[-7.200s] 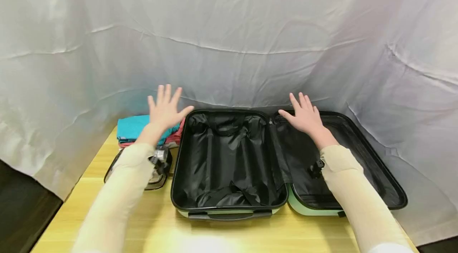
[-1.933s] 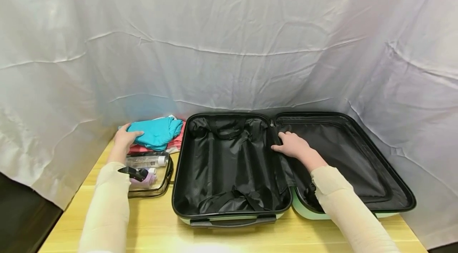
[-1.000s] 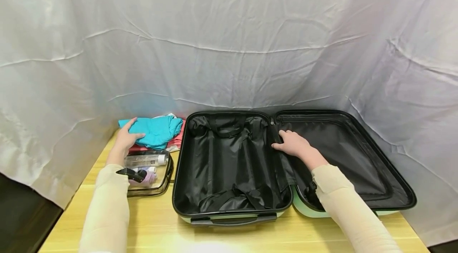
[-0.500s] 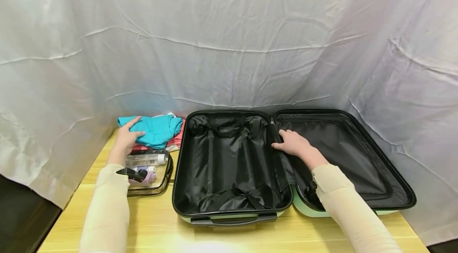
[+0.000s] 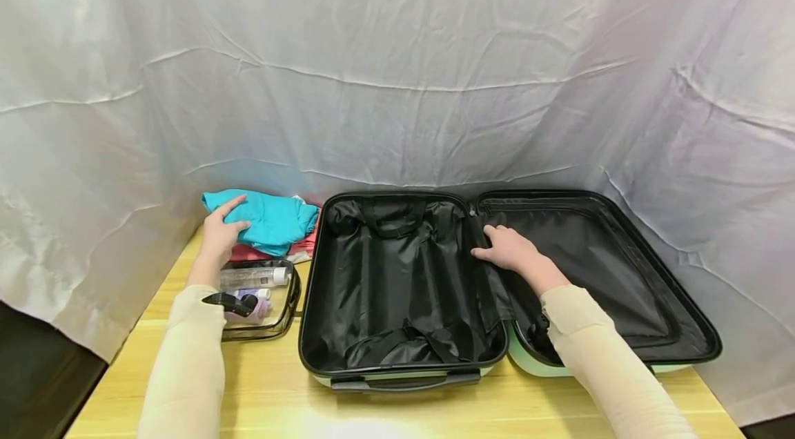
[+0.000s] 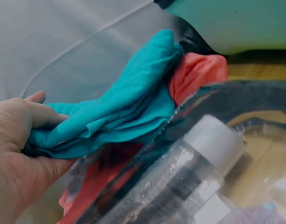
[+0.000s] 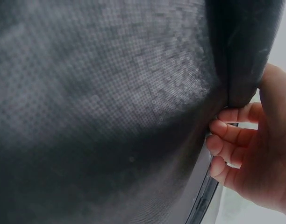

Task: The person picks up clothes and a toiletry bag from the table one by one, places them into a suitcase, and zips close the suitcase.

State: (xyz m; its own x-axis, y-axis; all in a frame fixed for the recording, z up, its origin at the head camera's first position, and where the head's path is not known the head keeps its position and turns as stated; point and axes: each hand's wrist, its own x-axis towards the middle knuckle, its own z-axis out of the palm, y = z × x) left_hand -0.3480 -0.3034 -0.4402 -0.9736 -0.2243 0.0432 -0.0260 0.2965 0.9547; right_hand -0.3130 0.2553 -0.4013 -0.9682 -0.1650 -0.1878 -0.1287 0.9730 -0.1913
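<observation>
Teal cloth (image 5: pixel 268 219) sits pinched in left grip (image 5: pixel 220 237); right grip (image 5: pixel 511 250) clutches suitcase divider (image 5: pixel 486 266).

A folded teal garment (image 5: pixel 273 219) sits atop a coral-red one, its left end lifted in the left hand (image 5: pixel 221 239). The open suitcase (image 5: pixel 397 363) lies flat, black-lined; the right hand (image 5: pixel 511 250) grips its mesh divider (image 5: pixel 491 287) at the hinge.

Clothes pile (image 5: pixel 273 225) behind pouch (image 5: pixel 263 301), both left of open suitcase (image 5: pixel 397 356) on table (image 5: pixel 267 397).
</observation>
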